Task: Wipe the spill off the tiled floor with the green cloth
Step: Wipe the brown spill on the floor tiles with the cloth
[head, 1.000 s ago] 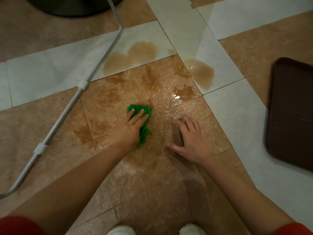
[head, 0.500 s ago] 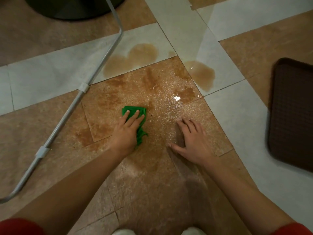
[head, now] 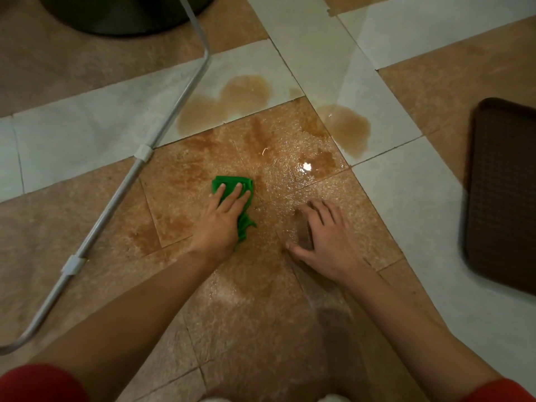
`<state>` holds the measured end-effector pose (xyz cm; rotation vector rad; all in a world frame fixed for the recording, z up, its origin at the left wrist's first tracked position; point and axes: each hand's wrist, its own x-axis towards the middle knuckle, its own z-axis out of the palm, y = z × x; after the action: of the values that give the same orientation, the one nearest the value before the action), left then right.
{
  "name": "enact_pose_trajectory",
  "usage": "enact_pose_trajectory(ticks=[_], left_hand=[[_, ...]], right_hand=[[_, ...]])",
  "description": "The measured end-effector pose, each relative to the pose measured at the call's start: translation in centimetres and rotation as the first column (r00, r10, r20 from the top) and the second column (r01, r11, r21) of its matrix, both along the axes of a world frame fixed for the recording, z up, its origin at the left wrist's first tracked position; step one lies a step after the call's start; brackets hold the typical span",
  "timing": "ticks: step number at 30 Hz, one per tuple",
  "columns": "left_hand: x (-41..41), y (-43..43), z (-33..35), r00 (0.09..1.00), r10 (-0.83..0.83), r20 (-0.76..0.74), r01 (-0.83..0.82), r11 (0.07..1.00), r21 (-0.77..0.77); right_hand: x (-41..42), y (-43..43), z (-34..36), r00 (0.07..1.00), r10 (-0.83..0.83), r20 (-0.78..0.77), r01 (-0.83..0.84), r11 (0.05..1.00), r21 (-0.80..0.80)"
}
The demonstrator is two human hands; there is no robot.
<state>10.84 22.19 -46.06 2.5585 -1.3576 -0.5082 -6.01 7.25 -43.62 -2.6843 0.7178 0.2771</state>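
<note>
Head view: beige and white tiled floor (head: pixel 87 134). Crumpled green cloth (head: pixel 232 182) at near edge of wide brown liquid spill (head: pixel 345 127), pressed down under left hand (head: pixel 220 224), fingers straight and slightly apart on top. Just right of cloth, by spill's near edge, right hand (head: pixel 327 242) flat on wet tile, fingers spread, gripping nothing. Left of spill, bent grey metal tube (head: pixel 116 198). Far right of spill, dark brown ribbed rectangle (head: pixel 504 198), perhaps a tray.

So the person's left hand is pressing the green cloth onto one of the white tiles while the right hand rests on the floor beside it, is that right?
Not quite. The head view shows the green cloth under the left hand on a wet tan tile, not a white one. The right hand does rest on the floor beside it.
</note>
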Motion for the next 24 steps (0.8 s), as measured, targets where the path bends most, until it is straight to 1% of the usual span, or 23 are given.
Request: enact_pose_trajectory(ticks=[3, 4, 6, 8, 11, 13, 16, 17, 18, 20, 22, 24], left_hand=[[-0.5, 0.7, -0.4, 0.991, -0.134, -0.007, 0.134, 0.991, -0.029], [-0.3, 1.1, -0.3, 0.991, -0.133, -0.010, 0.132, 0.990, -0.057], [0.6, 0.9, 0.0, 1.000, -0.016, -0.020, 0.014, 0.995, -0.101], [1.7, -0.2, 0.5, 0.996, 0.092, -0.019, -0.093, 0.992, -0.079], [2.5, -2.8, 0.5, 0.996, 0.089, -0.001, -0.089, 0.996, -0.015], [1.9, -3.8, 0.3, 1.000, 0.010, 0.006, -0.010, 1.000, 0.005], [0.9, -3.4, -0.4, 0.978, -0.208, 0.027, 0.206, 0.977, 0.047], [1.2, -3.1, -0.6, 0.964, -0.263, 0.030, 0.262, 0.964, 0.040], [1.8, -2.8, -0.6, 0.958, -0.284, 0.034, 0.284, 0.959, 0.008], [2.9, -3.1, -0.4, 0.976, -0.215, 0.020, 0.216, 0.975, -0.061], [3.4, -4.0, -0.2, 0.995, -0.103, 0.012, 0.103, 0.994, -0.034], [2.8, -5.0, -0.1, 0.998, -0.060, 0.025, 0.060, 0.998, 0.000]], right_hand=[[0.6, 0.1, 0.2, 0.999, 0.025, 0.034, -0.025, 1.000, 0.011], [0.6, 0.1, 0.2, 0.999, 0.025, 0.047, -0.026, 0.999, 0.023], [0.5, -0.1, 0.1, 0.997, 0.001, 0.072, -0.005, 0.999, 0.052], [0.1, -0.4, -0.1, 0.995, -0.033, 0.099, 0.026, 0.997, 0.071], [-0.1, -0.9, -0.3, 0.995, -0.059, 0.085, 0.052, 0.995, 0.087], [0.1, -1.1, -0.4, 0.993, -0.073, 0.088, 0.065, 0.994, 0.090], [0.4, -1.1, -0.4, 0.993, -0.067, 0.102, 0.060, 0.995, 0.075], [0.4, -1.2, -0.5, 0.993, -0.060, 0.099, 0.053, 0.996, 0.070], [0.4, -1.2, -0.5, 0.994, -0.052, 0.099, 0.046, 0.997, 0.065], [0.2, -1.4, -0.6, 0.993, -0.054, 0.101, 0.049, 0.997, 0.055], [0.1, -1.6, -0.7, 0.994, -0.059, 0.095, 0.055, 0.998, 0.040], [-0.1, -1.7, -0.8, 0.995, -0.065, 0.076, 0.062, 0.997, 0.041]])
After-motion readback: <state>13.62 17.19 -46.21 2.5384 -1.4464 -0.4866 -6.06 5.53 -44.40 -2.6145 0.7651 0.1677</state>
